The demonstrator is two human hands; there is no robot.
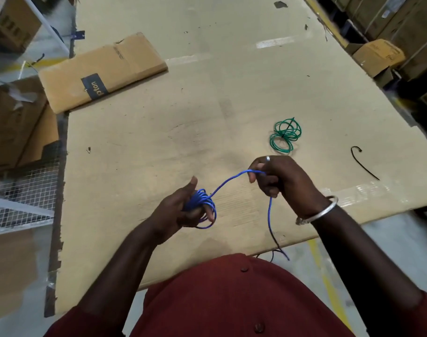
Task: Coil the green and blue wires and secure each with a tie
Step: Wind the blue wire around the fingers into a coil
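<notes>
While the big cardboard sheet [207,98] takes up pretty much the whole worktop, everything else sits on or over it. A flattened cardboard box [103,69] lies at the sheet's far left edge. The person's left hand [183,210] hovers over the near part of the sheet, fingers curled around a bunch of blue wire [205,203] loops. From there the wire runs up to the right hand [278,181], which pinches it between thumb and fingers, and the loose tail hangs down past the sheet's near edge. The green wire [284,136] is already coiled on the sheet, just beyond the right hand. A black zip tie [363,162] lies near the sheet's right edge.
</notes>
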